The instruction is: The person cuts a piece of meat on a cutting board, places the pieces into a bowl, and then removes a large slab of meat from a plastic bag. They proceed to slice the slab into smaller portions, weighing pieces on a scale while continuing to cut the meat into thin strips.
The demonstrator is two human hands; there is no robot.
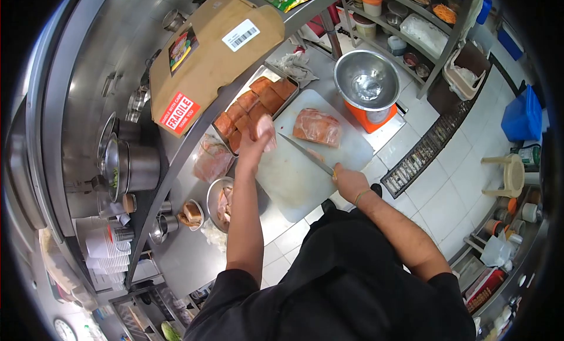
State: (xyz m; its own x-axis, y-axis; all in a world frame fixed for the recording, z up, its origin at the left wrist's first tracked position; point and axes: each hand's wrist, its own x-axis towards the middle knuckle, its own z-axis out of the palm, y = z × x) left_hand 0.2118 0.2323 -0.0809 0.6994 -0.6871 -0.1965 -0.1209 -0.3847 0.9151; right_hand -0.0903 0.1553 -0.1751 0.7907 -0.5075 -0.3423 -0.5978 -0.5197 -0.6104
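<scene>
My left hand (252, 151) is closed on a pale pink fish piece (266, 131), raised over the left edge of a white cutting board (294, 185). In my right hand (351, 183) a long knife (308, 155) is gripped by its handle, its blade pointing across the board toward my left hand. A large block of orange fish (317, 127), seemingly salmon with a whitish film on it, lies on the board beyond the blade. Cut orange fish portions (270, 99) fill a metal tray (297, 92) beside the board, partly hidden behind my left hand.
Past the board, a steel bowl (367, 81) sits on an orange scale (376, 119). A bowl of pale trimmings (225, 204), a wrapped fish piece (212, 157) and a small tub (191, 214) stand at left. A cardboard box (214, 53) rests on the shelf above the tray.
</scene>
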